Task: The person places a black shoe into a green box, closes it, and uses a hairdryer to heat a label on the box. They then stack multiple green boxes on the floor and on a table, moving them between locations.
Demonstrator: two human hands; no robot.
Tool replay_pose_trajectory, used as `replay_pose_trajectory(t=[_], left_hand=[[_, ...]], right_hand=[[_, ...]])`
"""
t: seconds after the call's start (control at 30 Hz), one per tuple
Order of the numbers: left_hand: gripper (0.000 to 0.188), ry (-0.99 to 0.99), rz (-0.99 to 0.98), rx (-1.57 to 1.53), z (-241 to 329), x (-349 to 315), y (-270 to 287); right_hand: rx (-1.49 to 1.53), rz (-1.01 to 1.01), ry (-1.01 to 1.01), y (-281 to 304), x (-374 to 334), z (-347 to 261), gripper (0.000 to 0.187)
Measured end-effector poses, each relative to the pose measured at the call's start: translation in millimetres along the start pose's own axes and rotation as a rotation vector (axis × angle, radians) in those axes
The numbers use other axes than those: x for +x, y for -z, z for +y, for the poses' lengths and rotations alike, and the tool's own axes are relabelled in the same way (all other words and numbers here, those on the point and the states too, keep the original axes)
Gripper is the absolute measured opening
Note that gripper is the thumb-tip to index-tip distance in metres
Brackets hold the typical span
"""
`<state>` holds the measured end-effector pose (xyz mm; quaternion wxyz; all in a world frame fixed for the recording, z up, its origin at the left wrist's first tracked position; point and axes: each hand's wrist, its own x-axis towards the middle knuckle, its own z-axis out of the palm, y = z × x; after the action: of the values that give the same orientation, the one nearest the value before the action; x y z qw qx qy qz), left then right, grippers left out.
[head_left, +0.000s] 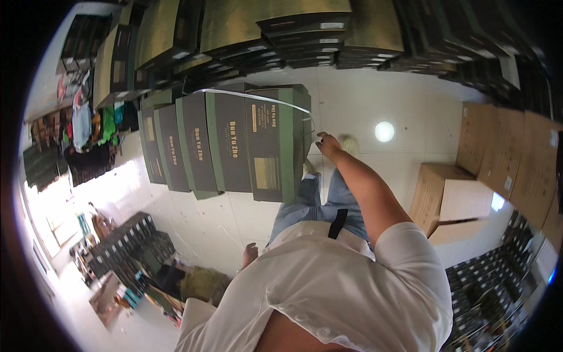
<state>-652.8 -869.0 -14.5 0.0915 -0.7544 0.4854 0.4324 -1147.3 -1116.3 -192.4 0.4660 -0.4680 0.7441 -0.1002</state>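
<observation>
A row of dark boxes with green edges [231, 141] stands just in front of me on the left. A white strap [258, 98] runs over their top and bends down at the right end of the row. My right hand [329, 144] reaches forward beside that end, close to the strap's bend. Its fingers are bent and apart, with nothing plainly held; whether they touch the strap cannot be told. My left hand [250, 253] hangs low at my left side, away from the boxes. It shows small and partly hidden, so its grip is unclear.
Stacks of similar dark boxes [302, 26] line the far side. Brown cartons [437, 196] stand on the right, beside more cartons along the wall. More dark boxes [132, 246] are at the lower left, near a brown sack-like bundle [202, 284]. Pale tiled floor [352, 94] lies between.
</observation>
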Motion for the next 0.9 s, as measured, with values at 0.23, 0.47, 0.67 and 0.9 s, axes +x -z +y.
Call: replay_pose_trajectory(t=[0.23,0.47,0.67,0.9], left_hand=[[0.029,0.415,0.093,-0.506,64.9,-124.8,-132.5],[0.032,0.634,0.129,-0.812,168.8,-181.7,-243.6],[0.034,0.714,0.145,-0.987,214.0,-197.2,-289.7],[0.035,0.768,0.087,-1.036,234.2,-210.4,-306.8]], right_hand=[[-0.317,-0.143,0.173,4.2,87.7,-39.8,0.020],[-0.687,-0.112,0.623,-8.5,121.1,-3.5,0.012],[-0.758,-0.098,0.704,-14.0,127.0,14.0,0.007],[-0.337,0.092,0.427,-67.4,139.4,59.5,0.023]])
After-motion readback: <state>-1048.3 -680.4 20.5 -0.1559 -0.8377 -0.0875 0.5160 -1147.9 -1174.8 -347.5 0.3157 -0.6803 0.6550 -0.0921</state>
